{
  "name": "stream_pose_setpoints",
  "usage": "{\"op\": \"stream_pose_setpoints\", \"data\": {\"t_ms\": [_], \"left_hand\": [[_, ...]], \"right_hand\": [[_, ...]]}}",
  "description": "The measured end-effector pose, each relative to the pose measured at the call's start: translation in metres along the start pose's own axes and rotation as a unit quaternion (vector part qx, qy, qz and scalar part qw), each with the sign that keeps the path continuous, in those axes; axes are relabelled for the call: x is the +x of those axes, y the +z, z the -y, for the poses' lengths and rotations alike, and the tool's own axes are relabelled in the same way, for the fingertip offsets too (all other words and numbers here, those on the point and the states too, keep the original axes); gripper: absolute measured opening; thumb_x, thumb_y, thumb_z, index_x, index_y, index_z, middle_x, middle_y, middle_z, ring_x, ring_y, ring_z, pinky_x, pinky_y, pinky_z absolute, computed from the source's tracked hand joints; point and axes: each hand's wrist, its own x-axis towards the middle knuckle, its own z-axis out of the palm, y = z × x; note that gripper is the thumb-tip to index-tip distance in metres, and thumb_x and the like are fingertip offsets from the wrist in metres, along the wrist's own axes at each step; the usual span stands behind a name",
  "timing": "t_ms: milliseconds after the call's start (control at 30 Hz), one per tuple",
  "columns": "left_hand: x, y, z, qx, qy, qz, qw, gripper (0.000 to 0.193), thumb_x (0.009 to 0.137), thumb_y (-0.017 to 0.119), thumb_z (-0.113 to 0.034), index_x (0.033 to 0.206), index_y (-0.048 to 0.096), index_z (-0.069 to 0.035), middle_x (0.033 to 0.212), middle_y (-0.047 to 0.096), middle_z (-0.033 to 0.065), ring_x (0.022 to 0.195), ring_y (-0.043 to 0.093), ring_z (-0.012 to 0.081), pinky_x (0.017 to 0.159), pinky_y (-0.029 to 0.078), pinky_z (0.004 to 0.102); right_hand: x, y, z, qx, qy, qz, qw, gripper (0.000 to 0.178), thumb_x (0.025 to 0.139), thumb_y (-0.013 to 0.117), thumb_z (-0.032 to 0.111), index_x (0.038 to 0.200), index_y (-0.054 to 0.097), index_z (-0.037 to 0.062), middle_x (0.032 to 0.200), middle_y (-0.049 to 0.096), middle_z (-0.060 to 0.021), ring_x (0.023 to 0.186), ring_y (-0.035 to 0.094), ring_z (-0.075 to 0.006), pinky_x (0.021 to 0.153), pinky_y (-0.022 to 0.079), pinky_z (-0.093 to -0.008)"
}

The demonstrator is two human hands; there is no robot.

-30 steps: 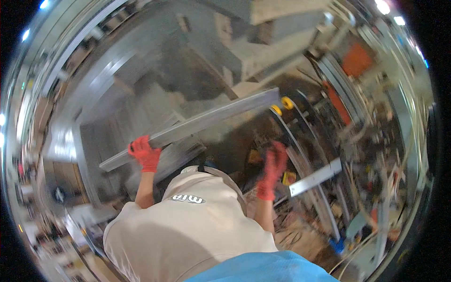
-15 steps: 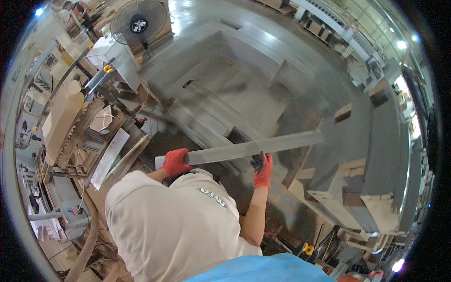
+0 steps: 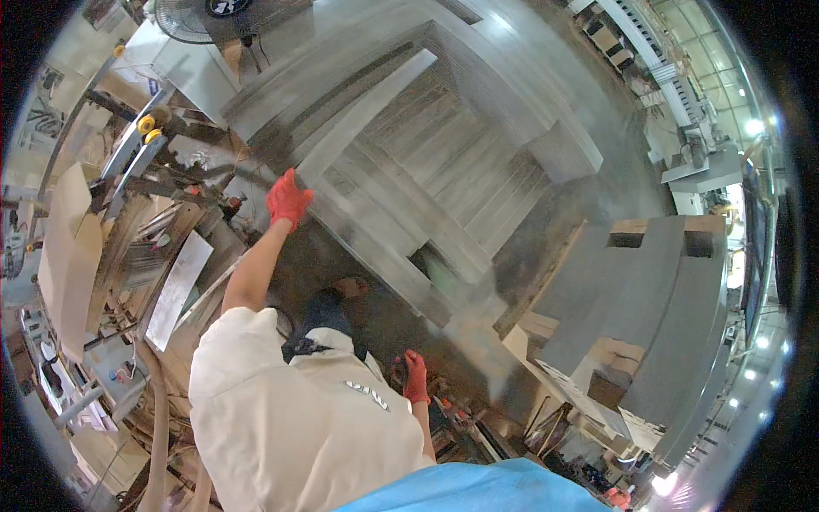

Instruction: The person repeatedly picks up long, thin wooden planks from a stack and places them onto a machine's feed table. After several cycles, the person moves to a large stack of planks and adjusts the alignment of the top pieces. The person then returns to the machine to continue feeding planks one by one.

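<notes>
My left hand (image 3: 290, 200), in a red work glove, is stretched forward and closed on the near end of a long, flat grey board (image 3: 368, 109). From there the board slants away to the far right, over a stack of grey boards (image 3: 388, 192); whether it rests on the stack along its whole length I cannot tell. My right hand (image 3: 415, 377), also gloved in red with a dark palm, is low near my body, apart from the board. Its fingers are loosely bent and apart, with nothing visible in them.
Grey panels with cut-outs (image 3: 614, 290) are stacked at the right. Pale wooden offcuts and a white strip (image 3: 177, 290) lie at the left beside a rail with yellow wheels (image 3: 147, 128). A fan (image 3: 226, 10) stands at the far left. Tools (image 3: 461, 418) lie near my right side.
The board has swung from lying crosswise in front of me to pointing away over the stack. My left hand has moved forward with its end; my right hand has let go and dropped back.
</notes>
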Motion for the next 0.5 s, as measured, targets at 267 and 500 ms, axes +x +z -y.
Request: {"op": "stream_pose_setpoints", "data": {"t_ms": [267, 500], "left_hand": [[0.151, 0.072, -0.009, 0.035, -0.052, 0.09, 0.994, 0.078, 0.073, 0.082, -0.047, 0.141, 0.056, -0.018, 0.13, 0.066, 0.0108, 0.122, 0.063, 0.0331, 0.1, 0.048, 0.0528], [0.156, 0.117, 0.009, 0.114, -0.163, -0.139, 0.97, 0.091, 0.075, 0.084, -0.05, 0.15, 0.044, -0.017, 0.156, 0.039, 0.0183, 0.147, 0.035, 0.0367, 0.111, 0.028, 0.0669]], "right_hand": [[-0.005, -0.067, -0.063, 0.035, 0.046, -0.087, 0.995, 0.024, 0.1, 0.06, 0.023, 0.116, 0.062, 0.0063, 0.097, 0.072, -0.012, 0.085, 0.069, -0.0263, 0.077, 0.058, -0.0442], [-0.025, -0.081, -0.079, -0.026, 0.076, -0.088, 0.993, 0.021, 0.103, 0.058, 0.019, 0.115, 0.068, 0.0049, 0.124, 0.067, -0.0086, 0.121, 0.061, -0.0213, 0.108, 0.046, -0.0347]]}}
